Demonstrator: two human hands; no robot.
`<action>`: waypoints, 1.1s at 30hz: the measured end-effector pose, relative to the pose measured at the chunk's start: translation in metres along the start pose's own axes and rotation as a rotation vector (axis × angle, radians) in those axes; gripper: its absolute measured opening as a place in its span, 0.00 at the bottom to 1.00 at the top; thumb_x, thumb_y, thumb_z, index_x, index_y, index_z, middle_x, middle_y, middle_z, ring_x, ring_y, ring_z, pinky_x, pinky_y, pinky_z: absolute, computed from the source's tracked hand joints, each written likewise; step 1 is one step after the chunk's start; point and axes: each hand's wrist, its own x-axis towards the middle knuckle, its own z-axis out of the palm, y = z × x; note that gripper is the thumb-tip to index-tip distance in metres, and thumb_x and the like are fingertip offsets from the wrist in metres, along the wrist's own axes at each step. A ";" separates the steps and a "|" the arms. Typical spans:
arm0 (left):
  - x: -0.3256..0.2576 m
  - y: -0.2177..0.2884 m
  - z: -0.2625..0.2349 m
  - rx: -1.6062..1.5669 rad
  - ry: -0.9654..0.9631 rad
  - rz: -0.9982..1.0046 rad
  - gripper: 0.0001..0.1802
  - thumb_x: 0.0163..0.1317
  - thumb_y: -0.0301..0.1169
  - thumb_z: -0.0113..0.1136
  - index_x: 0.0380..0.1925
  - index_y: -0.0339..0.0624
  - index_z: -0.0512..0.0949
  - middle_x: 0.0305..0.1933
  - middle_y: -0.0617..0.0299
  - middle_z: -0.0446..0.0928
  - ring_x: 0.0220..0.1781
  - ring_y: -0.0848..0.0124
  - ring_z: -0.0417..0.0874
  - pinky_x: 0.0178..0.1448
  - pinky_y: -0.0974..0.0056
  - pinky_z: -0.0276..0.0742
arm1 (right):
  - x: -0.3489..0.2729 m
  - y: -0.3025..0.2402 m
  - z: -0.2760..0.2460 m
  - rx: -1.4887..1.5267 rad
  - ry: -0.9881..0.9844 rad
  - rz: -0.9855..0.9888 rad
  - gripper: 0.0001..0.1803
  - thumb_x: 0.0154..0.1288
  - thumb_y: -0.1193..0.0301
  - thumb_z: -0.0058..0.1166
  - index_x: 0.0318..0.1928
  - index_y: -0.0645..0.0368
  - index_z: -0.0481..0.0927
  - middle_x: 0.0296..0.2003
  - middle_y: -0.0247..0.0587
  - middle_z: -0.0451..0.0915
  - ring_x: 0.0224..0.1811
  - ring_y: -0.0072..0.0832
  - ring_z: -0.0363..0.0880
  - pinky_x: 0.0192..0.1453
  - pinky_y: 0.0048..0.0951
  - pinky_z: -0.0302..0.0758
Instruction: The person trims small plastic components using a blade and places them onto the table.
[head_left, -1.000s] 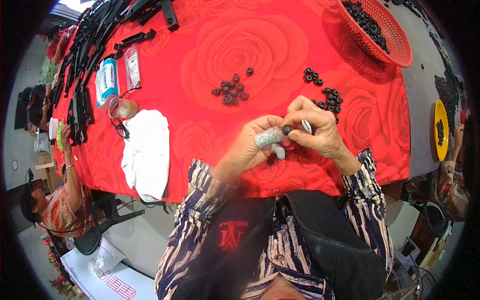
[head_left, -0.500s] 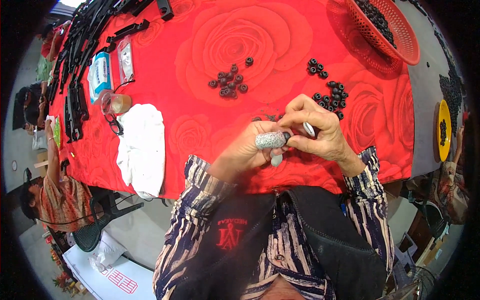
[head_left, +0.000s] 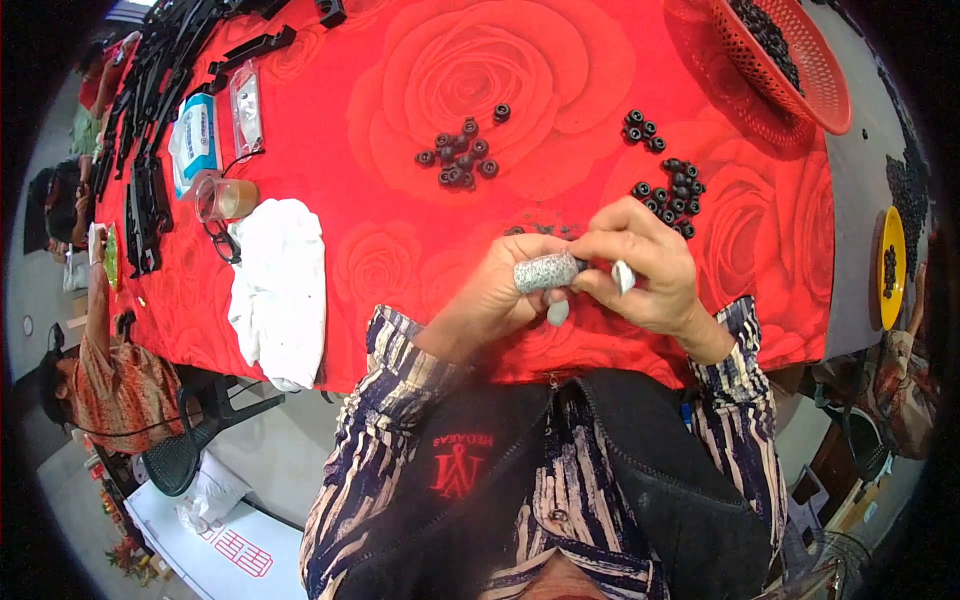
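Over the near edge of the red rose-patterned tablecloth, my two hands meet. My left hand (head_left: 505, 290) is closed around a small black part (head_left: 582, 265), seen mostly hidden between the fingertips. One of its fingers wears a speckled grey wrap (head_left: 545, 273), and a pale rounded tip (head_left: 557, 313) shows below. My right hand (head_left: 645, 265) pinches at the same black part; a thin tool with a whitish end (head_left: 623, 277) sticks out of its grip, its other end hidden. Dark crumbs (head_left: 540, 229) lie just beyond the hands.
Small black ring-shaped parts lie in a middle group (head_left: 458, 160) and a right group (head_left: 675, 198). A red basket (head_left: 825, 85) holds more. At left are a white cloth (head_left: 285, 290), a plastic cup (head_left: 232, 198), a tissue pack (head_left: 197, 145) and long black parts (head_left: 147, 220). Other people sit nearby.
My right hand has shifted slightly right and turned, so the whitish tool end points differently. The black part between my fingers is more covered. The whole view has shifted a little.
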 end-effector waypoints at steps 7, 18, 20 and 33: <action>-0.005 0.001 0.006 0.210 0.012 0.191 0.10 0.60 0.26 0.58 0.40 0.33 0.77 0.34 0.58 0.79 0.29 0.75 0.79 0.30 0.73 0.77 | -0.003 -0.001 0.004 -0.246 0.120 -0.242 0.18 0.43 0.79 0.66 0.40 0.65 0.81 0.27 0.40 0.74 0.23 0.29 0.73 0.23 0.26 0.69; -0.006 0.007 0.012 0.444 0.053 0.394 0.10 0.58 0.23 0.59 0.40 0.31 0.76 0.34 0.60 0.76 0.30 0.75 0.79 0.31 0.73 0.77 | 0.002 -0.003 -0.011 -0.188 0.039 0.044 0.22 0.44 0.77 0.65 0.43 0.64 0.75 0.28 0.41 0.75 0.25 0.30 0.75 0.27 0.27 0.71; -0.004 0.008 0.010 0.480 0.015 0.487 0.11 0.56 0.21 0.60 0.40 0.30 0.76 0.34 0.59 0.75 0.30 0.74 0.79 0.31 0.73 0.77 | -0.002 -0.008 -0.013 -0.095 0.025 0.199 0.22 0.50 0.76 0.61 0.48 0.64 0.72 0.31 0.44 0.75 0.30 0.30 0.76 0.33 0.26 0.72; -0.004 0.006 0.009 0.506 0.042 0.448 0.13 0.54 0.18 0.60 0.41 0.28 0.76 0.39 0.55 0.74 0.36 0.73 0.78 0.37 0.71 0.78 | -0.001 -0.007 -0.009 -0.061 -0.014 0.214 0.13 0.55 0.80 0.52 0.43 0.67 0.73 0.25 0.42 0.71 0.23 0.30 0.70 0.27 0.29 0.66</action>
